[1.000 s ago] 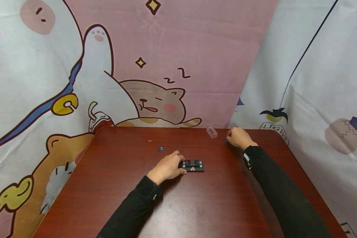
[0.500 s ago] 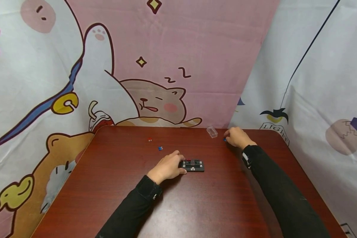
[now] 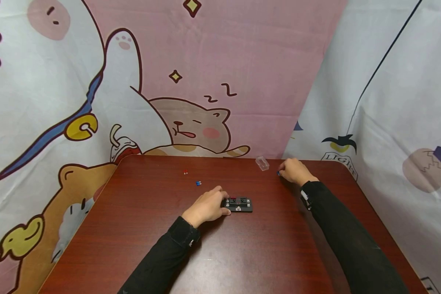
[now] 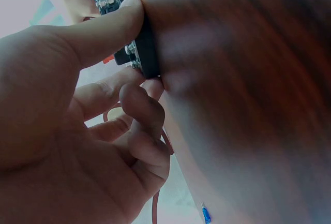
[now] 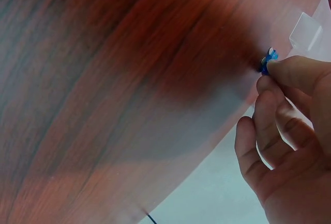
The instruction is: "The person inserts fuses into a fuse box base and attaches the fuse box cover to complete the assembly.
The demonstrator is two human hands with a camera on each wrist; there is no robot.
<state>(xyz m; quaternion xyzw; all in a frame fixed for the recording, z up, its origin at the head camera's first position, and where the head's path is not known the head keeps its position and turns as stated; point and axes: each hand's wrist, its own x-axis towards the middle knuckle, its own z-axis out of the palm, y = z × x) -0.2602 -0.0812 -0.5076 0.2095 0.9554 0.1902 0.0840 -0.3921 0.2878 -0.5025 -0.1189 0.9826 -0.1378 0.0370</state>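
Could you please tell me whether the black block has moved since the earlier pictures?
No: judged against the table in the head view, the black block shows no visible shift.

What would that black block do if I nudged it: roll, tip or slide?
The black block would probably slide, as it lies flat on the table. Its straight edges suggest it's stiff. The left hand, holding one end, would likely resist your nudge.
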